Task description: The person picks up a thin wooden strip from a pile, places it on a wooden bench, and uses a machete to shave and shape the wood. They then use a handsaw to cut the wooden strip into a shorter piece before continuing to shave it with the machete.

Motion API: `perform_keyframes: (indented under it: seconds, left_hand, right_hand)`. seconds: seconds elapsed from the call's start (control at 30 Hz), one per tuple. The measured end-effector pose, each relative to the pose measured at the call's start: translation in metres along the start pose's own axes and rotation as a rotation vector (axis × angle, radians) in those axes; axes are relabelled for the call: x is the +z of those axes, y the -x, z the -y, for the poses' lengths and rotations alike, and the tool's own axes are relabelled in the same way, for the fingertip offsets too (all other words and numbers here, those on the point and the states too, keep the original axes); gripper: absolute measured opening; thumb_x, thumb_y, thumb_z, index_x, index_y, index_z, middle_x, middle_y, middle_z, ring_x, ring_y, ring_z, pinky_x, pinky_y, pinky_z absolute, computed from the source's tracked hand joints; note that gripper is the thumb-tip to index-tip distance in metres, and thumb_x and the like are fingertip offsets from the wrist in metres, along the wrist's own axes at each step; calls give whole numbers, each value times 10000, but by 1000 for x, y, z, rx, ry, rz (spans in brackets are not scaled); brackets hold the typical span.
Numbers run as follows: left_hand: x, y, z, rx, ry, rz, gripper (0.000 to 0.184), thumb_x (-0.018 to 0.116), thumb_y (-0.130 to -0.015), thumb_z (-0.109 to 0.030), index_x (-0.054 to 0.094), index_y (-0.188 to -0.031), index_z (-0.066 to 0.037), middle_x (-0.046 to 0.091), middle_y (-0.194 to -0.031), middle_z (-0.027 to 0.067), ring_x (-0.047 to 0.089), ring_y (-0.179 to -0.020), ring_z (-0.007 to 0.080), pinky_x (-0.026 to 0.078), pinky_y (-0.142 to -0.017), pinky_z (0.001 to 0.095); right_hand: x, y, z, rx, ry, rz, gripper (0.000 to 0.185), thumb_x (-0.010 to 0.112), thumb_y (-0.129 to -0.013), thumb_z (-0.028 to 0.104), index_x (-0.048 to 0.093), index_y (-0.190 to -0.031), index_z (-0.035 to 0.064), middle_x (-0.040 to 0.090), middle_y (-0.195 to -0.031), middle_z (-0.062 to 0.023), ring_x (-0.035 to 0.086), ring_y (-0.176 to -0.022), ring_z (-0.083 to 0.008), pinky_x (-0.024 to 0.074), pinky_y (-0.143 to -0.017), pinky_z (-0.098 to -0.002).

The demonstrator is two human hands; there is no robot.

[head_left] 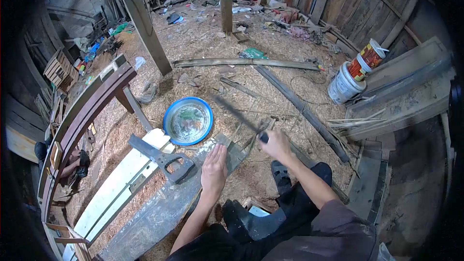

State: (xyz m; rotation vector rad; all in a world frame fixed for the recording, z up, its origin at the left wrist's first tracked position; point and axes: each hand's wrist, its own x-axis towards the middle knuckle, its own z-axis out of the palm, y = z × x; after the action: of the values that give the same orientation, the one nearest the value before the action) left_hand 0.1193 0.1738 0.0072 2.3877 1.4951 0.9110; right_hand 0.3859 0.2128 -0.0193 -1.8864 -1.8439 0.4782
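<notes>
My right hand [278, 144] is closed round the dark handle of a long, narrow tool [237, 114], whose blade points up and to the left, slightly blurred. Resting on the worn grey plank [145, 227], my left hand [214, 170] lies flat, fingers stretched forward and holding nothing. Left of that hand a handsaw [157, 157] with a black handle lies across the plank and a white board [118, 179]. Beyond them stands a blue-rimmed basin [210, 121] with cloudy liquid in it.
A curved wooden frame [79, 111] stands at the left, with another person's hand [70, 168] behind it. Posts [226, 5] rise from the shavings-covered floor. Long beams [299, 108] lie ahead. Stacked buckets [345, 84] and large panels [406, 96] are at the right.
</notes>
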Motion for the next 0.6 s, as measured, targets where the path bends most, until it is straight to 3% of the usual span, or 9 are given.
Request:
perform_keyframes:
  seconds: [0.03,0.1,0.17,0.27,0.37,0.43,0.5,0.6]
  left_hand:
    - [0,1,-1,8,-1,7,443,589,-870,57,654,-1309,57,684,-1345,238,620,-1332,370,479,-1155,468]
    - [2,0,-1,9,-1,15,453,592,-862,59,652,-1311,60,682,-1348,240,617,-1336,370,478,-1157,465]
    - [2,2,1,5,-10,32,462,596,-853,62,650,-1312,63,680,-1350,242,615,-1339,369,476,-1159,462]
    - [2,3,1,17,-7,5,480,599,-837,68,646,-1314,67,683,-1345,243,616,-1338,369,474,-1164,457]
    - [4,-1,1,16,-10,0,491,607,-828,67,643,-1318,67,680,-1349,245,616,-1338,366,472,-1167,453]
    - [4,1,1,25,-3,5,498,612,-823,70,641,-1320,68,680,-1348,245,618,-1335,368,473,-1167,454]
    - [5,2,3,38,2,11,500,614,-822,71,640,-1321,65,680,-1348,245,619,-1332,369,474,-1167,455]
    - [4,0,4,32,7,9,506,615,-819,75,641,-1324,59,681,-1347,243,621,-1329,372,476,-1165,459]
  right_hand:
    - [0,12,3,5,1,3,199,728,-889,247,745,-917,51,687,-664,-96,660,-550,-216,573,-592,-413]
    - [-2,23,8,-263,248,126,262,750,-880,267,736,-981,26,694,-671,-94,678,-570,-214,583,-596,-410]
    - [-6,11,7,-148,260,224,292,774,-871,281,735,-996,20,714,-700,-108,720,-629,-241,600,-641,-424]
    - [3,-13,-7,22,29,-42,241,789,-857,274,757,-956,56,749,-777,-145,747,-703,-310,605,-693,-457]
    - [-3,-7,22,153,52,-15,247,792,-860,282,765,-982,69,751,-778,-153,751,-716,-316,602,-695,-461]
    - [-3,3,17,103,-10,53,225,786,-863,268,767,-994,86,739,-761,-162,750,-720,-319,600,-696,-472]
    - [-12,13,10,-76,182,136,202,772,-864,248,764,-993,93,721,-718,-153,745,-699,-308,599,-700,-469]
    - [-21,-6,-9,-65,228,128,197,762,-865,241,760,-1007,104,711,-702,-141,738,-690,-295,598,-738,-484]
